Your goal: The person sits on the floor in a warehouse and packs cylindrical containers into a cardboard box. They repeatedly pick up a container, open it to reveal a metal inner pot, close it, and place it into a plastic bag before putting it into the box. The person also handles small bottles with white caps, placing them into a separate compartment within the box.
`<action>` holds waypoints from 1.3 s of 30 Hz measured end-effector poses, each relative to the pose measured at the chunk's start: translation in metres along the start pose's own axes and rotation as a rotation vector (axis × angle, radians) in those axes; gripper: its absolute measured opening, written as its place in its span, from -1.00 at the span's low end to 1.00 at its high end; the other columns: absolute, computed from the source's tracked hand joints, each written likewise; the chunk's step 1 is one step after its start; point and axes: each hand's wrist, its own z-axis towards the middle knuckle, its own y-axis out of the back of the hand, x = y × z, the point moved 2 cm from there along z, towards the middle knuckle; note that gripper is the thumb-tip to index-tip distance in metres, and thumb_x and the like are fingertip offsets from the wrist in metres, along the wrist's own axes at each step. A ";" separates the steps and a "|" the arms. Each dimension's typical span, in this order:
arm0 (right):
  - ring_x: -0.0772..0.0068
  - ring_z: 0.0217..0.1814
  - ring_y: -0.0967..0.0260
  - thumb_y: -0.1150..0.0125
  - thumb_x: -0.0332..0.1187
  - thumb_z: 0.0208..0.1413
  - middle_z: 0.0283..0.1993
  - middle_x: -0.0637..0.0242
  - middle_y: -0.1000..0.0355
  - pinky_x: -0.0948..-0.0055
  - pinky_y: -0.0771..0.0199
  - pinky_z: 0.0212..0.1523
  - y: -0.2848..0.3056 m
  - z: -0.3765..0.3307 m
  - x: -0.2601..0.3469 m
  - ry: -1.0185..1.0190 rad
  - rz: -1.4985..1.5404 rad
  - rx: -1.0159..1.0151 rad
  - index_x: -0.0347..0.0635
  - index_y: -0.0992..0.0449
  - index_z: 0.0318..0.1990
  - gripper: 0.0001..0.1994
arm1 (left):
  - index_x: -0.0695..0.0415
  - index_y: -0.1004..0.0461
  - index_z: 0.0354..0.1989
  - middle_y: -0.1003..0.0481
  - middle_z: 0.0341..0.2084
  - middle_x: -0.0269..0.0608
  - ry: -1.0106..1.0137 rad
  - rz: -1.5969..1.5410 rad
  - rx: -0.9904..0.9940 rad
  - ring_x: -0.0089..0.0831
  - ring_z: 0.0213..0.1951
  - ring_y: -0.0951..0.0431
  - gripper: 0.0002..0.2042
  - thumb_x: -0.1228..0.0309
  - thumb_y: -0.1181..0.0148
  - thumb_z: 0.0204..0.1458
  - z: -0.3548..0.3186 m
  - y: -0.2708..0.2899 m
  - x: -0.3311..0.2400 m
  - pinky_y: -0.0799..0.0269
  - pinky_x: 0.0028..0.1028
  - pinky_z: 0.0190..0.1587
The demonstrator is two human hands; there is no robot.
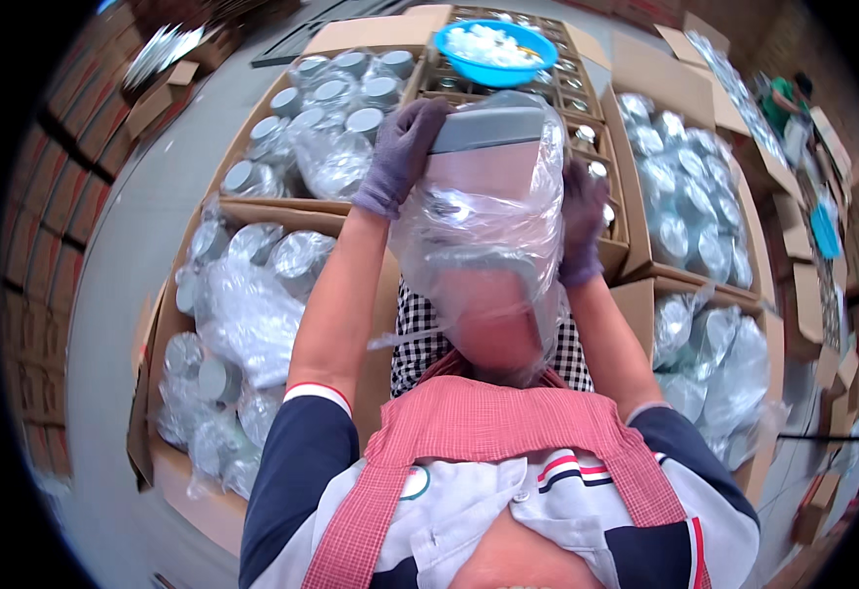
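Observation:
Between my gloved hands is a large clear jar (483, 187) with a grey lid (488, 130), wrapped in a thin see-through plastic bag (429, 236). My left hand (402, 157), in a purple-grey glove, is closed on the lid's left end. On the other side my right hand (584, 221), gloved alike, presses against the bagged jar; its fingers are partly hidden behind the plastic. The pink apron and checked cloth show through the jar's clear wall. The bag hangs loose and wrinkled around it.
Open cartons of bagged, grey-lidded jars stand at left (243, 324) and right (695, 196). Ahead, a blue basin (493, 74) of white pieces rests on a divided carton (587, 128). Stacked boxes (56, 245) line the far left. A person in green (788, 103) works at far right.

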 end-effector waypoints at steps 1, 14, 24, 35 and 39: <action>0.38 -0.01 -0.31 0.28 0.00 0.34 -0.02 0.21 -0.39 0.44 -0.26 0.14 -0.013 0.003 0.006 0.006 -0.321 0.155 -0.26 -0.31 0.18 -0.47 | 0.25 -0.51 -0.10 -0.52 -0.20 -0.21 0.081 0.146 -0.015 -0.53 -0.08 -0.42 -0.64 0.18 -0.01 0.22 0.004 -0.013 -0.017 -0.31 -0.45 0.00; 0.15 -0.29 -0.52 -0.01 0.02 0.21 -0.41 0.11 -0.51 0.31 -0.46 -0.22 -0.028 0.094 0.091 0.258 -1.378 0.384 -0.19 -0.57 -0.32 -0.57 | 0.32 -0.16 0.28 -0.28 0.21 0.01 0.369 -0.083 0.293 -0.24 0.26 -0.24 -0.38 0.04 0.11 0.23 -0.095 -0.029 0.051 -0.06 -0.35 0.31; 0.38 -0.24 -0.48 0.31 0.15 0.28 -0.27 0.16 -0.54 0.42 -0.43 -0.06 -0.017 0.111 0.049 0.013 -0.494 0.553 -0.32 -0.58 -0.35 -0.32 | 0.25 -0.30 0.21 -0.48 -0.01 -0.10 -0.159 -0.294 0.101 -0.27 0.14 -0.41 -0.14 -0.34 0.38 0.11 0.071 -0.064 0.050 -0.28 -0.35 0.20; 0.28 0.15 -0.36 0.27 0.05 0.28 0.13 0.07 -0.40 0.37 -0.23 0.26 -0.023 0.147 0.047 -0.116 -0.629 0.639 -0.32 -0.43 0.12 -0.40 | 0.27 -0.22 0.25 -0.31 0.15 0.08 0.056 -0.216 0.449 -0.17 0.22 -0.29 -0.52 0.22 0.33 0.30 0.104 -0.078 0.039 -0.11 -0.25 0.30; 0.22 0.13 -0.39 0.21 0.09 0.25 0.15 0.08 -0.39 0.35 -0.31 0.22 -0.017 0.172 0.047 0.197 -1.337 0.492 -0.39 -0.31 0.19 -0.34 | 0.26 -0.13 0.31 -0.41 0.05 0.03 0.428 -0.517 0.087 -0.25 0.15 -0.37 -0.31 -0.10 0.28 0.23 0.127 -0.072 0.069 -0.14 -0.35 0.25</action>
